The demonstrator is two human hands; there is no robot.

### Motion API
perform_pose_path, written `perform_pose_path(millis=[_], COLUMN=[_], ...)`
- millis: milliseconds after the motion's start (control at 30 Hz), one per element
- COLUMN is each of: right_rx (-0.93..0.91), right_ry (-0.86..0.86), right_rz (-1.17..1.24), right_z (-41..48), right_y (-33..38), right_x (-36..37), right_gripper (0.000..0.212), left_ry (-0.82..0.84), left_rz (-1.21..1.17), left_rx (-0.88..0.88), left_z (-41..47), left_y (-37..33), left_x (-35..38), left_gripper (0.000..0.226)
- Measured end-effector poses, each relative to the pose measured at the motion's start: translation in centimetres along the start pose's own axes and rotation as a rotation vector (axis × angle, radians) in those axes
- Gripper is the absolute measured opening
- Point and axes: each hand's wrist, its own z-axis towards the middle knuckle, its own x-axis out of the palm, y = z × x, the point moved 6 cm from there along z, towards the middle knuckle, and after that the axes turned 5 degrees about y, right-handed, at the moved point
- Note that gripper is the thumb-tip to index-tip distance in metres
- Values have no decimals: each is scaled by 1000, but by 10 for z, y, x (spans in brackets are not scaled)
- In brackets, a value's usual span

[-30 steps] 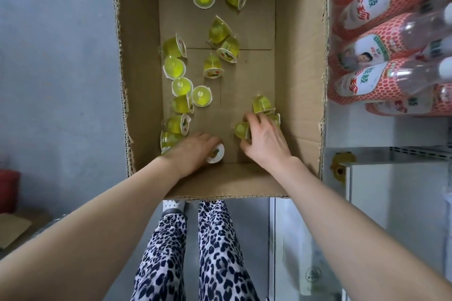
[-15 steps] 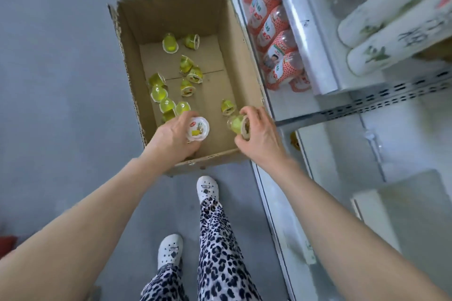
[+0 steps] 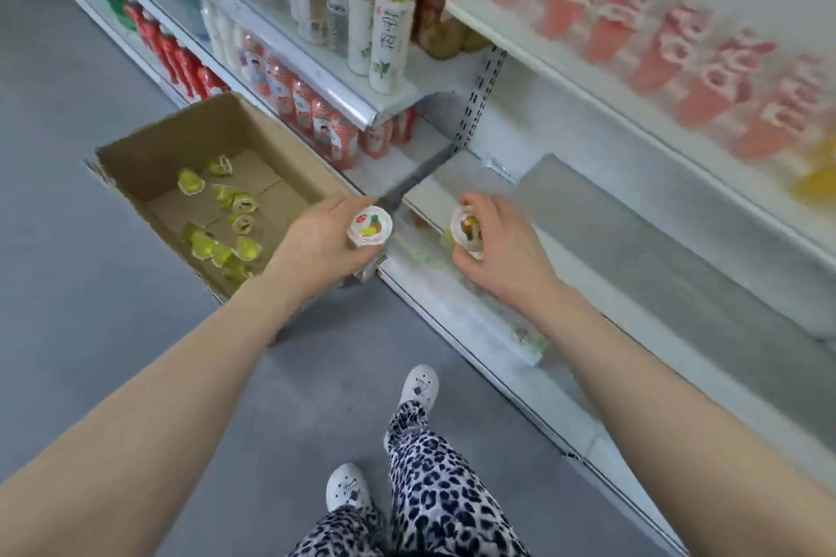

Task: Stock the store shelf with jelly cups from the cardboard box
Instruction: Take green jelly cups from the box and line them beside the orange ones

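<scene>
Cardboard box (image 3: pixel 181 136) at ten o'clock contains loose yellow jelly cups (image 3: pixel 246 248). Left hand (image 3: pixel 316 242) grips a pineapple-lidded cup (image 3: pixel 370 225); right hand (image 3: pixel 504 242) grips a second cup (image 3: pixel 467 228) above the white lower shelf (image 3: pixel 656 276).

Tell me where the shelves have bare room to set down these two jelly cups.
The low shelf is bare beyond the right hand and its jelly cup, right of the red-labelled bottles. The shelf above, full of pink cups, and the shelf of tall bottles are crowded.
</scene>
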Motion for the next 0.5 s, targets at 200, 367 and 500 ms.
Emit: perform_pose_path(millis=[200,367,500], right_rx=[160,263,275], right_ry=[-199,-331,-418], right_rz=[53,-25,-59], right_z=[-97,-163,-218], right_y=[-55,-107,-156], right_x=[-88,-153,-210], right_gripper=[49,47,44], left_ry=[79,76,43], left_rz=[87,103,74], left_rx=[276,419,501], left_z=[12,13,10], left_y=[-125,-233,-324], left_x=[6,14,27], left_gripper=[52,53,52])
